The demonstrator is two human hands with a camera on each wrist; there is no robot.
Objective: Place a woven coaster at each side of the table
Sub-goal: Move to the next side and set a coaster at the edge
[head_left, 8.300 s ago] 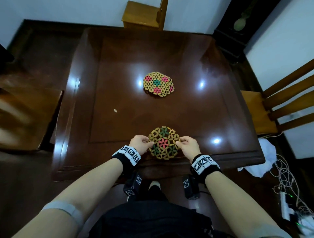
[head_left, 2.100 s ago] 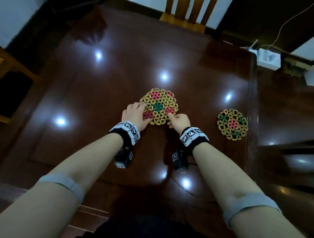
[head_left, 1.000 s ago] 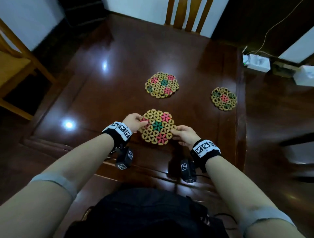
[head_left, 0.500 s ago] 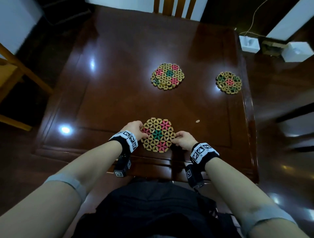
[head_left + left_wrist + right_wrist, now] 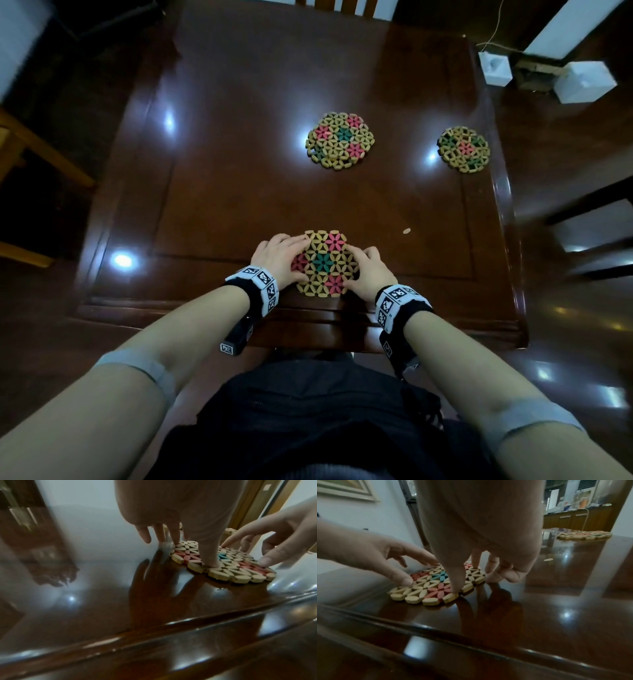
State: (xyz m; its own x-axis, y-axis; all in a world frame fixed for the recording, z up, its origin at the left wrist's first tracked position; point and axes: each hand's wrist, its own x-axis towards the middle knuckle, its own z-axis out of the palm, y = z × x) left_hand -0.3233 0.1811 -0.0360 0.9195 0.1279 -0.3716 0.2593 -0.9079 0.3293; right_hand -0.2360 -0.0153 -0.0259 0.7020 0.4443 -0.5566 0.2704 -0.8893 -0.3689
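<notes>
A: From the head view, where is the near coaster (image 5: 323, 263)?

B: Flat on the desk (image 5: 239, 144), close to its near edge; the left hand (image 5: 279, 257) is on its left rim and the right hand (image 5: 368, 270) on its right rim; fingers bent down onto the weave, resting rather than clasping.

A: And the others?

B: A middle coaster (image 5: 339, 139) lies further off, mid-desk; a right coaster (image 5: 463, 149) lies by the right edge; a small pale speck (image 5: 406, 231) sits right of the hands; a chair (image 5: 334, 4) stands at the far side; two white boxes (image 5: 495, 68) are on the floor beyond the far right corner.

A: The left wrist view?

B: The left thumb (image 5: 210, 550) presses the top of the coaster's near rim; the other fingers (image 5: 173, 534) reach its left edge; the right hand's fingertips (image 5: 265, 561) touch the top from the right; nothing is curled round it.

A: The right wrist view?

B: Much the same; right thumb (image 5: 456, 580) tip on a pink flower near the rim; the right hand's outer fingers (image 5: 496, 573) curl down beside the coaster's right edge; left thumb (image 5: 402, 579) on the left part; the right coaster shows far off; both hands loose, pressing.
</notes>
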